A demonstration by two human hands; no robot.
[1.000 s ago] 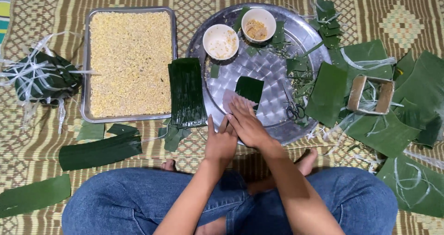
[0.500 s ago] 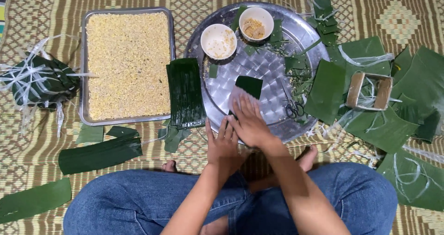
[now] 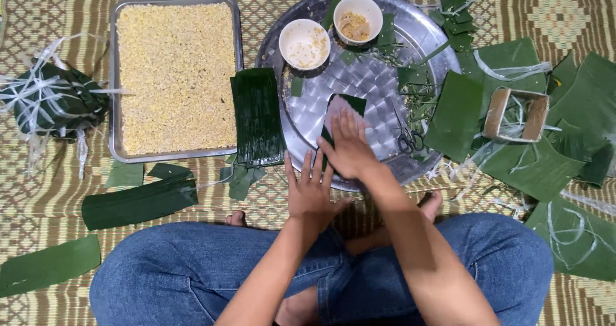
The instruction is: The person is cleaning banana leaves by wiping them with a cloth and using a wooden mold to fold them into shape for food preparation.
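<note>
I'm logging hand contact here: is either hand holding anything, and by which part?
Nothing is gripped. The right hand presses flat on a green leaf piece; the left hand is empty.

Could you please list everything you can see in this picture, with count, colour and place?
rectangular tray: one, metal, filled with yellow grain, upper left.
round tray: one, silver, top centre.
bowls: two, white, on the round tray's far side.
folded leaf stack: one, dark green, between the trays.
small leaf piece: one, green, under the right fingers.
scissors: one, dark, on the round tray.
square frame: one, wooden, on leaves at right.
tied bundles: green with white string, far left; count unclear.
loose leaves: several, green, on the mat.
left hand: flat at the tray's near rim.
right hand: pressing the leaf piece.
</note>
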